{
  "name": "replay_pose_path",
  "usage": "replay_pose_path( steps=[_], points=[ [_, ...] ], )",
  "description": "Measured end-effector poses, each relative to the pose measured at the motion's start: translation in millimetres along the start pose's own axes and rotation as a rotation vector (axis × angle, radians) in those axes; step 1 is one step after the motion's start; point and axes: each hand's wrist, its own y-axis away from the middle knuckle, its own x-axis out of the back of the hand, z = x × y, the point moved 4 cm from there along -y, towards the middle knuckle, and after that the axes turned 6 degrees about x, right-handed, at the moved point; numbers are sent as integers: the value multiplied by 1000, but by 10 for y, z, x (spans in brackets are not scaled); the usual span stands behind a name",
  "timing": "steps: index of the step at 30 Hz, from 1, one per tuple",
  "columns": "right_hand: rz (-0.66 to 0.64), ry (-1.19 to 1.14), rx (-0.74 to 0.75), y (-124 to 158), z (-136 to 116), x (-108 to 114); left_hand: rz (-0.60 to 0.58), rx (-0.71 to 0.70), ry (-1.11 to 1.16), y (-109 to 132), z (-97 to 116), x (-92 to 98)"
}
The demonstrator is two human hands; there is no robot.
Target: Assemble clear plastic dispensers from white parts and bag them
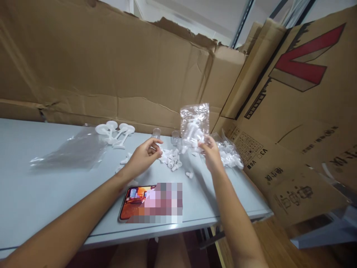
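My right hand (pixel 212 150) pinches the lower right side of a clear plastic bag (pixel 194 126), holding it upright above the table. White plastic pieces fill the bag's lower part. Over the table, left of the bag, is my left hand (pixel 146 154), its fingers curled and its thumb close to the fingertips; whatever may be between them is too small to make out. Just right of this hand lies a loose pile of small white plastic pieces (pixel 171 158). One single white piece (pixel 189 174) lies apart, nearer the front.
A phone (pixel 136 203) with a lit, partly blurred screen lies near the table's front edge. Behind stand two clear cups (pixel 156 133), white disc-ended parts (pixel 118 132) and a flat plastic bag (pixel 71 150). Another filled bag (pixel 230 154) lies right. Cardboard (pixel 111 74) walls the back and right.
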Motion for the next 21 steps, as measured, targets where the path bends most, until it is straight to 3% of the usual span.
replay_pose_path(
  steps=[3,6,10,15,21],
  points=[
    [63,203,2,-232,-208,415,86,-59,-116,-39,-2,97],
    [39,404,-63,-429,-335,793,114,-69,-193,-42,-1,128],
    [-8,655,-176,-564,-299,1087,110,-67,-269,-10,17,100],
    [70,1148,-168,-557,-255,1151,113,-39,-356,-5,8,104],
    [99,1624,60,-420,-338,825,117,-2,-469,-15,16,157]
  ],
)
